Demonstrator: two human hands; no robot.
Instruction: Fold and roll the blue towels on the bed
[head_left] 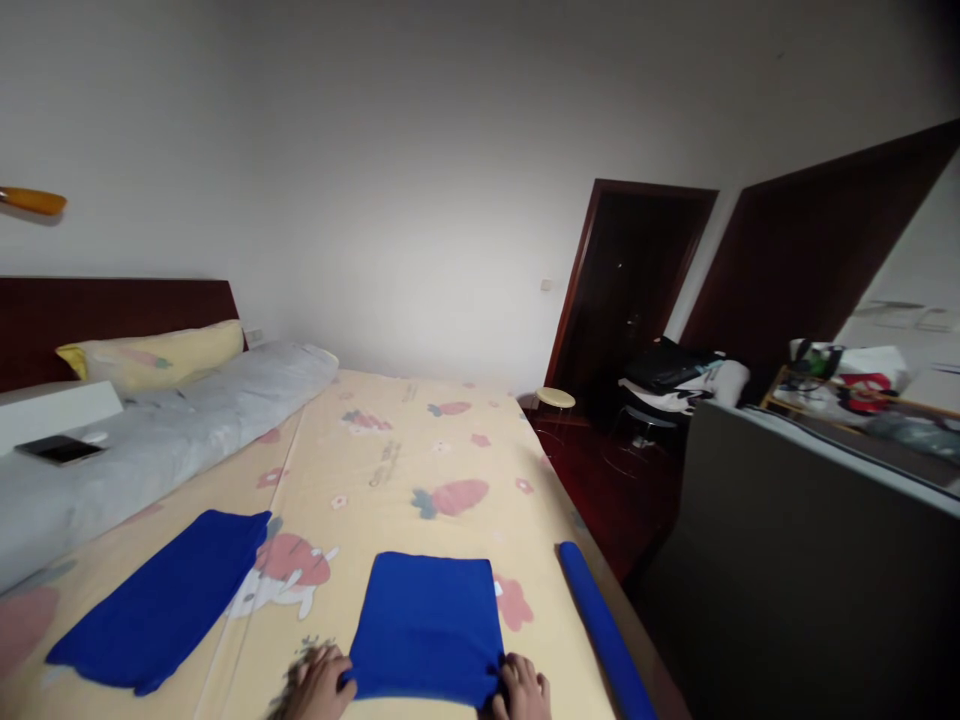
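Note:
A folded blue cloth (429, 625) lies flat on the bed, roughly square. At its near left corner, my left hand (321, 684) pinches the edge between thumb and fingers. My right hand (521, 686) grips the near right corner, where the fabric puckers. Off to the left, a second blue cloth (161, 605) is laid out as a longer folded strip. Along the bed's right edge lies a blue roll (606, 630); whether it is rolled cloth I cannot tell.
The bed (390, 450) has a yellow sheet with carrot and rabbit prints. A grey quilt (225, 410), a pillow (161, 358) and a phone (60, 449) are at the left. Beyond the right edge stand a round stool (555, 398) and a dark panel (795, 570).

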